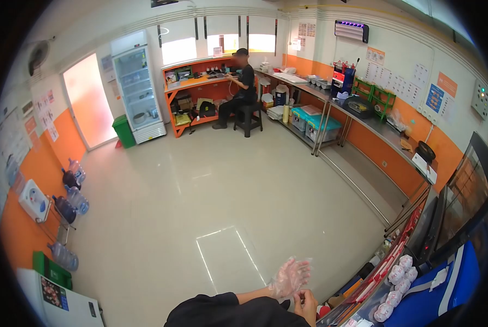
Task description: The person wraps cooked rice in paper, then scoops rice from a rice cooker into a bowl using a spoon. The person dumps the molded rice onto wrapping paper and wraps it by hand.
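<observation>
My left hand (290, 278) wears a clear, loose plastic glove and is held out over the floor with its fingers apart, holding nothing. Just below it, at the bottom edge of the view, my bare right hand (307, 308) has its thumb and finger closed on the glove's lower edge near the wrist. A black sleeve covers part of my left arm.
White wrapped bundles (402, 280) and a blue bag (446, 289) are at the lower right. A metal table (375, 122) lines the right wall. A seated person (245, 82) works at the orange desk (192, 83). Water bottles (64, 256) stand left.
</observation>
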{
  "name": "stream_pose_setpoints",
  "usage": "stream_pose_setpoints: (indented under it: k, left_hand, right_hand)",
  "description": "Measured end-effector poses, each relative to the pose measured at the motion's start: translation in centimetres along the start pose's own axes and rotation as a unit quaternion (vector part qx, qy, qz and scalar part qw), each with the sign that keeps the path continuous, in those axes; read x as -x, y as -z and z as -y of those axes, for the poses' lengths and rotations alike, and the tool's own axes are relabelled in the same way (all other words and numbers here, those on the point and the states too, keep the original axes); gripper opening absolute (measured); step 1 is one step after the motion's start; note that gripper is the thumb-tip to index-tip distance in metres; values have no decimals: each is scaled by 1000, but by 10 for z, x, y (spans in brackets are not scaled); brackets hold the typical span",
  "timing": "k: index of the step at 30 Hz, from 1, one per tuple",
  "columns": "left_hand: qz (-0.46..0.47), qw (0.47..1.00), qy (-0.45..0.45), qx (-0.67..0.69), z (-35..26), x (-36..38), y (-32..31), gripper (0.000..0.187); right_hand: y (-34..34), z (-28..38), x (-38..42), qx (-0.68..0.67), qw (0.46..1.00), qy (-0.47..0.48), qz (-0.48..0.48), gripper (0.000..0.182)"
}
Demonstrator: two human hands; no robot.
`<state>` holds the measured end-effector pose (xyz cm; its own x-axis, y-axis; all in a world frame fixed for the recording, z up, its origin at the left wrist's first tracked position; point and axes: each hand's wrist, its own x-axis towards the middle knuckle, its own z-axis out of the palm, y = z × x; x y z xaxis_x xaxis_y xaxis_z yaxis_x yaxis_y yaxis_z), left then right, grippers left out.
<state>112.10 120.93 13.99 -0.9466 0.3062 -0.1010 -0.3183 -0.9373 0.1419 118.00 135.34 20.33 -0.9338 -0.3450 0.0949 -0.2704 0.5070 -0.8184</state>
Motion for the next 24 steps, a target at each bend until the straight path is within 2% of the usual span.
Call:
stream_pose_setpoints:
  k: [4, 6, 7, 12, 19, 22, 24]
  left_hand:
    - [-20, 1000, -1, -3, 0, 4, -1, 49]
    - [-84, 996, 9, -40, 2, 5, 2, 42]
    - [-84, 996, 11, -41, 2, 6, 4, 42]
    - [-79, 995, 7, -63, 4, 10, 18, 34]
    - [-58, 996, 0, -66, 0, 17, 23, 37]
    - [-80, 995, 6, -68, -1, 19, 19, 37]
    - [-98, 993, 12, -59, -1, 20, 16, 30]
  right_hand:
    - [8, 9, 2, -74, 997, -13, -17, 28]
    - [6, 4, 3, -86, 996, -33, -17, 25]
    - [6, 1, 4, -99, 994, -52, -15, 22]
    - [5, -3, 10, -79, 995, -53, -27, 19]
    - [9, 10, 11, -41, 996, -69, -34, 17]
    - [8, 10, 12, -39, 997, -66, -32, 15]
    - [6, 7, 12, -37, 997, -50, -35, 15]
